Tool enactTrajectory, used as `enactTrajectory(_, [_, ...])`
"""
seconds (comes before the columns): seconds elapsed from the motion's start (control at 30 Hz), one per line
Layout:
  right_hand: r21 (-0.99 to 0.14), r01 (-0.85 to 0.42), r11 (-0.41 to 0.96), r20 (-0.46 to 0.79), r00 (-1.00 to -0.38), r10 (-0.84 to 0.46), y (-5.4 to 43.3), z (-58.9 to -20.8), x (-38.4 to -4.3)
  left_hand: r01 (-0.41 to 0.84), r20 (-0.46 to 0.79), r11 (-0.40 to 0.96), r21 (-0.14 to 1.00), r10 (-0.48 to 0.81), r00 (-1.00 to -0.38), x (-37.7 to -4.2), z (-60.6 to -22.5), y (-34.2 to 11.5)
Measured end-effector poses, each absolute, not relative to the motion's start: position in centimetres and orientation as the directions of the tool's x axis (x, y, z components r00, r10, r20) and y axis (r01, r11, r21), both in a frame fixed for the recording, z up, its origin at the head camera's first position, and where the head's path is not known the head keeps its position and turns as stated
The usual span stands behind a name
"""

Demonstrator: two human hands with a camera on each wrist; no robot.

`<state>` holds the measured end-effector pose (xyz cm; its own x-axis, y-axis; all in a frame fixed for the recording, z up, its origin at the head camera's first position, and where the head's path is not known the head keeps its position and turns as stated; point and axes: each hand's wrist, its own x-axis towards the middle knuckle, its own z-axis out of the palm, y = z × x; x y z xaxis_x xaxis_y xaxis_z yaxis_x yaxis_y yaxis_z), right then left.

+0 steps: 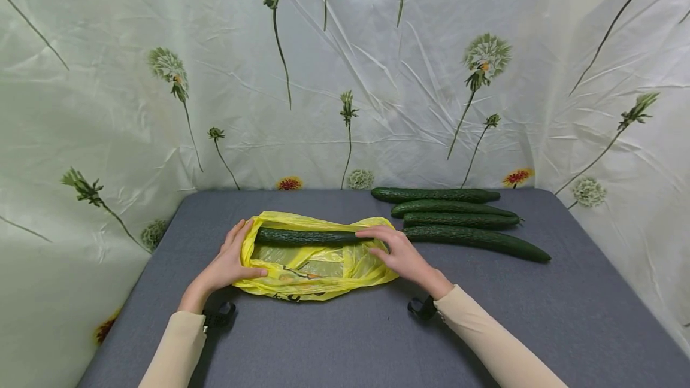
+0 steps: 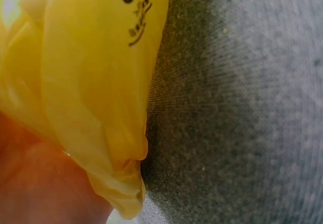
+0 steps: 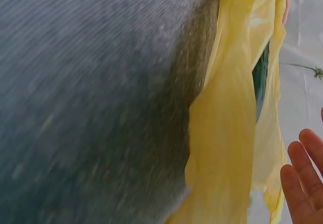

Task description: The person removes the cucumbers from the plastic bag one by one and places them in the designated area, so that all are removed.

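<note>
A yellow plastic bag (image 1: 323, 293) with dark print lies on its side, its wide mouth facing up. Inside, along the far wall, rests a long dark green cucumber (image 1: 307, 238). My left hand (image 1: 229, 262) spans the bag's left end, fingers straight along the outside and thumb over the near rim. In the left wrist view its palm lies against the bag (image 2: 96, 82). Over the bag's right end is my right hand (image 1: 396, 250), its fingertips at the cucumber's right end. The right wrist view shows those fingers (image 3: 298, 183) extended beside the yellow plastic.
Several more cucumbers (image 1: 458, 219) lie side by side at the back right, the nearest one (image 1: 485, 239) reaching close to my right hand. A grey cloth covers the table (image 1: 334, 346). Behind it hangs a pale curtain (image 1: 377, 76) printed with flowers.
</note>
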<state>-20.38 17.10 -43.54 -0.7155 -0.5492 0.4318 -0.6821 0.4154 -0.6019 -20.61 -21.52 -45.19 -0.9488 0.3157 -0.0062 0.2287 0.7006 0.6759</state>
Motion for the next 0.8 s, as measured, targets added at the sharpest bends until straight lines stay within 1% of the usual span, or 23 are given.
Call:
enactTrajectory(0.3, [-0.604,-0.684,0.41,0.407,-0.707,-0.579,14.8,-43.6,-21.0,0.226,-0.009,0.698,0.679,0.316,-0.949,-20.6,-45.2,-21.5])
enactTrajectory(0.6, [-0.638,-0.65,0.412,0.351,-0.723,-0.596,12.8,-43.5,-21.5,0.24,0.005,0.676,0.697,0.33,-0.944,-20.7,-45.3,-21.6])
enactTrajectory(0.8, [-0.637,-0.654,0.408,0.345,-0.715,-0.608,11.4,-43.6,-21.9,0.234,-0.001,0.677,0.698,0.328,-0.945,-20.6,-45.2,-21.6])
